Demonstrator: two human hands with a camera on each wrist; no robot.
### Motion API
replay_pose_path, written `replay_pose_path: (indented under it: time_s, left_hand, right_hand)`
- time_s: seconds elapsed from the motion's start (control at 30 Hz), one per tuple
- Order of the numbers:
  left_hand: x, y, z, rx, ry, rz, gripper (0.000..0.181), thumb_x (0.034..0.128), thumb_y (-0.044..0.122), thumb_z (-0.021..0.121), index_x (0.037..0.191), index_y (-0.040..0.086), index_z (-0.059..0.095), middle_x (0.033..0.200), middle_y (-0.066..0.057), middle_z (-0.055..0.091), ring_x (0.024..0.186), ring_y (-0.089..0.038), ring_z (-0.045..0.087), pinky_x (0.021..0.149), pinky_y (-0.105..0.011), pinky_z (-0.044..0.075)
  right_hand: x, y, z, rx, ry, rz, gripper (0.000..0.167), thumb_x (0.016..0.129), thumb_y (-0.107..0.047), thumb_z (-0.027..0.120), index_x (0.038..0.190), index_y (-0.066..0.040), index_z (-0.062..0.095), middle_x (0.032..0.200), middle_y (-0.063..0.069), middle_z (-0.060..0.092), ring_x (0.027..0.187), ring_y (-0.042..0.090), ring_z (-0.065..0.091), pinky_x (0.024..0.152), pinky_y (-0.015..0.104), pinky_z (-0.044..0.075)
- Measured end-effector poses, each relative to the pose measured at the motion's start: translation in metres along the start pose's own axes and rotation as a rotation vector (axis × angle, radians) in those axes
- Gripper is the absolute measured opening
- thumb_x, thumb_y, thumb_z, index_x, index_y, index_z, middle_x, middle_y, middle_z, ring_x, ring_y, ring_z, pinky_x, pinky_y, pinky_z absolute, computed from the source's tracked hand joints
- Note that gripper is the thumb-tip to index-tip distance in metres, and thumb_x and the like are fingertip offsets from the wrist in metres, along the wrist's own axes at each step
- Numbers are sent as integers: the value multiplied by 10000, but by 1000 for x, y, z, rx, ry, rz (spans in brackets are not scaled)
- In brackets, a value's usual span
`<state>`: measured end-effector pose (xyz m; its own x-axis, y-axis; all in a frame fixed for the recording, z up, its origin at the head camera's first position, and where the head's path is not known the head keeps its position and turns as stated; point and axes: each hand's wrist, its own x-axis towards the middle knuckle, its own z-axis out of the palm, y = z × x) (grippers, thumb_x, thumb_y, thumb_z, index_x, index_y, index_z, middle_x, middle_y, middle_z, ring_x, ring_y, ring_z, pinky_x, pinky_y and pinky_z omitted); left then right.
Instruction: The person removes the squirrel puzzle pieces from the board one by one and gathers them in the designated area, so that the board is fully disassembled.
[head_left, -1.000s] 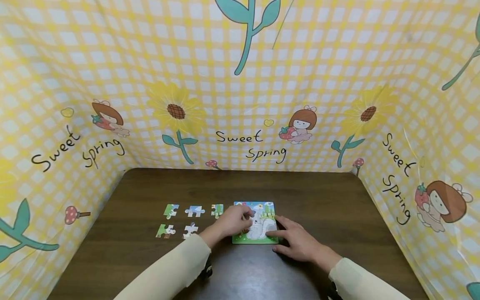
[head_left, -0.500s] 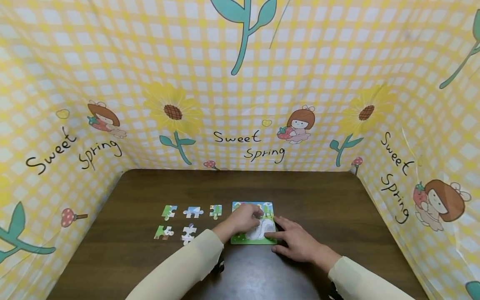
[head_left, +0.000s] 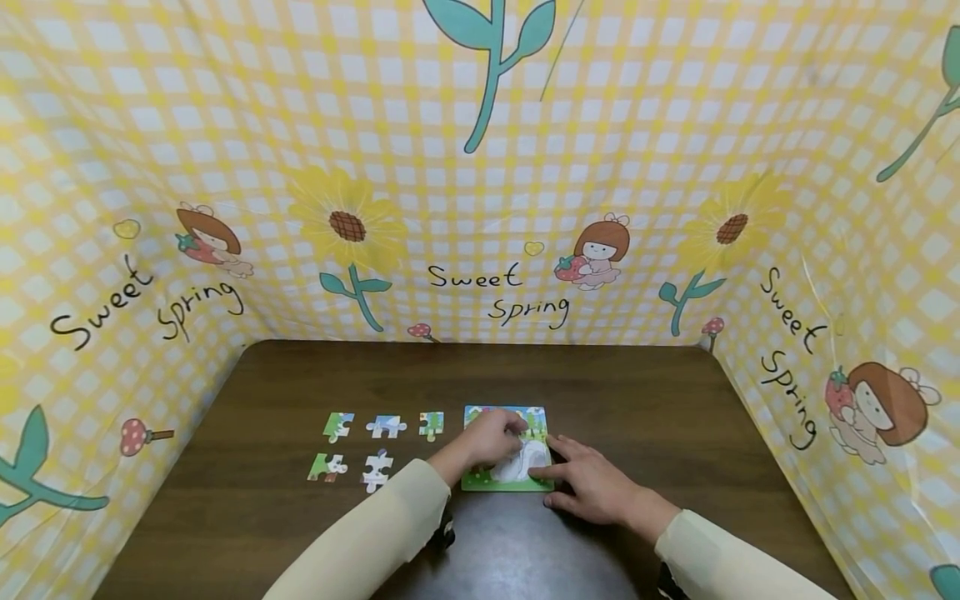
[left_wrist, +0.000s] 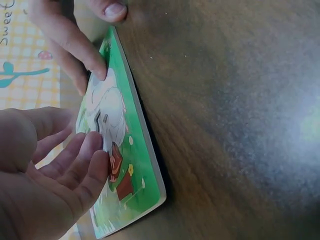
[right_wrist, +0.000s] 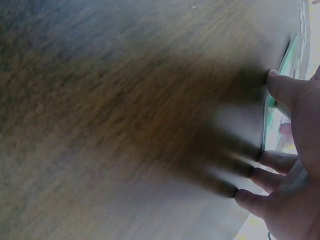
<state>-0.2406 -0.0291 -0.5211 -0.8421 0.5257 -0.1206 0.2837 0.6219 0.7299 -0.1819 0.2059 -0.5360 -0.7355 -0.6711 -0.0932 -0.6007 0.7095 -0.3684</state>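
Note:
A small picture board (head_left: pixel 510 483) with a green border and a pale grey-white outlined figure lies on the brown table. My left hand (head_left: pixel 491 435) is over its left part, fingers curled; the fingertips seem to pinch a puzzle piece (left_wrist: pixel 105 127), seen almost edge-on against the board in the left wrist view and mostly hidden by the fingers. Spread along the board's right side, my right hand (head_left: pixel 596 483) has fairly straight fingers, one fingertip resting on the picture. Its thumb touches the table by the lower right corner.
Several loose puzzle pieces lie left of the board in two rows, among them a blue-and-white piece (head_left: pixel 386 427), a green tree piece (head_left: pixel 431 425) and a white piece (head_left: pixel 377 471) close to the left sleeve. Yellow checked cloth (head_left: pixel 480 208) walls the table (head_left: pixel 600 375) behind and at both sides.
My left hand has moved slightly to the right, farther over the board, and covers more of the picture. The right hand stays in place at the board's right edge.

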Motion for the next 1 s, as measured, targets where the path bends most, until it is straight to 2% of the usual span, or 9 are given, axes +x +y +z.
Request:
replay_pose_path:
  time_s: [0.17, 0.37, 0.5, 0.73, 0.9, 1.0]
  left_hand:
    - [2, 0, 0, -63, 27, -43, 331, 964, 70, 649, 1283, -5, 692, 1209, -160, 706, 1074, -262, 656, 889, -446, 554]
    - [4, 4, 0, -118, 40, -77, 340, 963, 52, 655, 1292, -29, 683, 1221, -171, 700, 977, -221, 631, 796, -383, 528]
    - [4, 6, -1, -97, 30, -87, 296, 952, 68, 674, 1233, -12, 725, 1199, -144, 726, 932, -195, 649, 727, -324, 516]
    - [3, 6, 1, -30, 52, -53, 224, 928, 35, 679, 1131, 47, 773, 913, -55, 716, 722, -147, 596, 620, -301, 486]
    - [2, 6, 2, -49, 93, -27, 191, 934, 30, 655, 1082, 57, 773, 885, -14, 696, 747, -109, 587, 661, -293, 499]
    - [-1, 8, -4, -90, 106, 7, 184, 951, 41, 650, 1089, 49, 772, 894, -24, 700, 737, -105, 574, 647, -289, 492]
  right_hand:
    - [1, -2, -1, 1, -1, 3, 444, 991, -374, 677, 1426, -300, 626, 1620, 247, 343, 1490, 480, 319, 1121, 665, 347]
    - [0, -1, 0, 9, -15, 12, 451, 997, -385, 667, 1439, -317, 609, 1634, 241, 319, 1501, 478, 298, 1121, 671, 343]
    - [0, 0, 0, 18, -15, 11, 454, 1000, -385, 662, 1445, -322, 602, 1636, 241, 313, 1504, 481, 287, 1121, 680, 336]
    - [0, -1, -1, 26, -16, 20, 459, 995, -377, 673, 1445, -321, 602, 1636, 235, 316, 1508, 472, 286, 1128, 673, 331]
    - [0, -1, -1, 18, -17, 19, 459, 988, -369, 684, 1438, -316, 611, 1629, 239, 328, 1502, 470, 300, 1125, 664, 343]
    - [1, -2, -2, 8, -11, 10, 458, 984, -367, 688, 1433, -309, 617, 1621, 248, 340, 1493, 478, 314, 1118, 661, 355]
